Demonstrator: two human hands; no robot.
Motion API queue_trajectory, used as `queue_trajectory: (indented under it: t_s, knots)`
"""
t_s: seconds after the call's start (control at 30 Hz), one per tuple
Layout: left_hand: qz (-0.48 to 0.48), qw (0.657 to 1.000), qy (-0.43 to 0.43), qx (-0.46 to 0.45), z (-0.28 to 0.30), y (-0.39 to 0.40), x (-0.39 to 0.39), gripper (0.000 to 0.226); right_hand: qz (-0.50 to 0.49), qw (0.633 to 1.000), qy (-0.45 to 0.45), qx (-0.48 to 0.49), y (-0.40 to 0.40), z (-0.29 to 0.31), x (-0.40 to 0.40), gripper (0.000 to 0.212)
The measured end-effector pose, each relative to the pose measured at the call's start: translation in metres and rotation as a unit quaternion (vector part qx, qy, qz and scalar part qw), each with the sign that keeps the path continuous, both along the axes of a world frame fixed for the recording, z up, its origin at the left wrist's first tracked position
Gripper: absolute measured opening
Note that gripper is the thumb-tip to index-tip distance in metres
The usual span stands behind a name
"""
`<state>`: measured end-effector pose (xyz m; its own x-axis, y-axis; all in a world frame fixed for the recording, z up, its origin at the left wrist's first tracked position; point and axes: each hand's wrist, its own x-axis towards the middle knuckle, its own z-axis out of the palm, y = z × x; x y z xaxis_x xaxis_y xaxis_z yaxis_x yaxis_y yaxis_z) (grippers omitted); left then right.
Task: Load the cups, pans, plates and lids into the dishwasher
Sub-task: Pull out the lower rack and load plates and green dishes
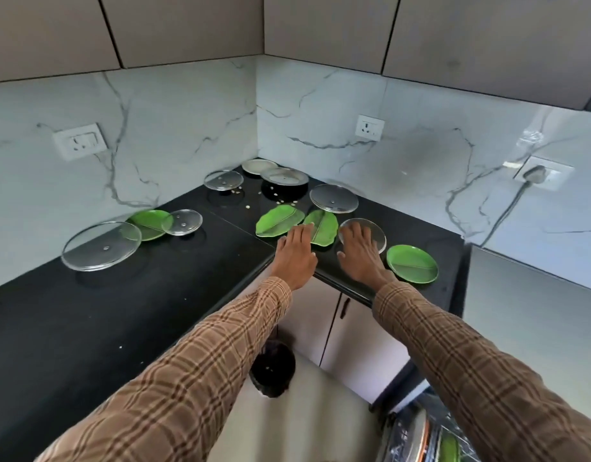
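Both plaid sleeves (194,371) reach over black corner counter (70,311). I see left hand (295,258) flat, fingers on leaf-shaped green plate (322,228); right hand (360,253) flat on glass lid (375,230). No legible writing. Marble-veined backsplash (174,128) behind.

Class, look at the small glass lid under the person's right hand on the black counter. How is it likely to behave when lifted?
The glass lid looks rigid and probably breakable, being clear glass. Its smooth surface may be slippery under the right hand. It lies flat on the counter, so getting fingers under its edge could be awkward.
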<state>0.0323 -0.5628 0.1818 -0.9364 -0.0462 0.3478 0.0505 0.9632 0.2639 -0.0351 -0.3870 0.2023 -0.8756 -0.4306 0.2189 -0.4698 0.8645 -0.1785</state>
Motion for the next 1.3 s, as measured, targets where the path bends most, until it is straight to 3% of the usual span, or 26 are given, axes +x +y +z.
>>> queue_trajectory:
  t_s: [0.53,0.8,0.97,1.3]
  knots:
    - [0.058,0.994,-0.047,0.075,-0.061,-0.149,-0.024,0.065,0.035,0.997,-0.054,0.053,-0.141,-0.045,-0.045,0.045]
    - [0.097,0.986,-0.098,0.098,-0.093,-0.193,-0.077,0.065,0.086,0.99,-0.038,0.108,-0.195,-0.086,-0.126,0.044]
    - [0.12,0.98,-0.136,0.087,-0.104,-0.205,-0.117,0.065,0.112,0.977,-0.019,0.181,-0.216,-0.108,-0.192,0.057]
    - [0.164,0.965,-0.179,0.103,-0.101,-0.217,-0.194,0.066,0.168,0.956,-0.073,0.228,-0.238,-0.159,-0.277,0.056]
